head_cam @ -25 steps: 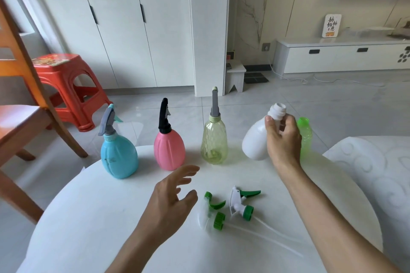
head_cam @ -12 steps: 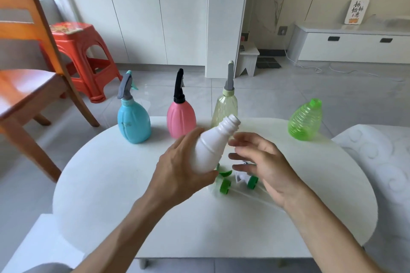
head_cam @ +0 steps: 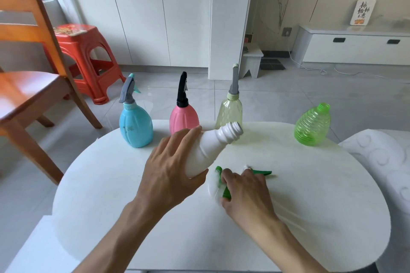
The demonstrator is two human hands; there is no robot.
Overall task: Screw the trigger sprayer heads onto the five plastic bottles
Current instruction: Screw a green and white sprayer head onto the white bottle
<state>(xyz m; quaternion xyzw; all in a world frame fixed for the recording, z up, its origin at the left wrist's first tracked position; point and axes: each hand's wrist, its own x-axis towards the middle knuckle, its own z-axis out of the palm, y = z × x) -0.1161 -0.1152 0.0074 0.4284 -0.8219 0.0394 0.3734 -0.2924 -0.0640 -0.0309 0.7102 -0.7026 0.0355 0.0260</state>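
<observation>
Left grip clamps a tilted white bottle, threaded neck bare; right grip curls on green sprayer heads on the desk.

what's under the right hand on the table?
The right hand covers two loose green-and-white sprayer heads: a collar, a trigger tip and dip tubes show. Its grip underneath is hidden.
</observation>
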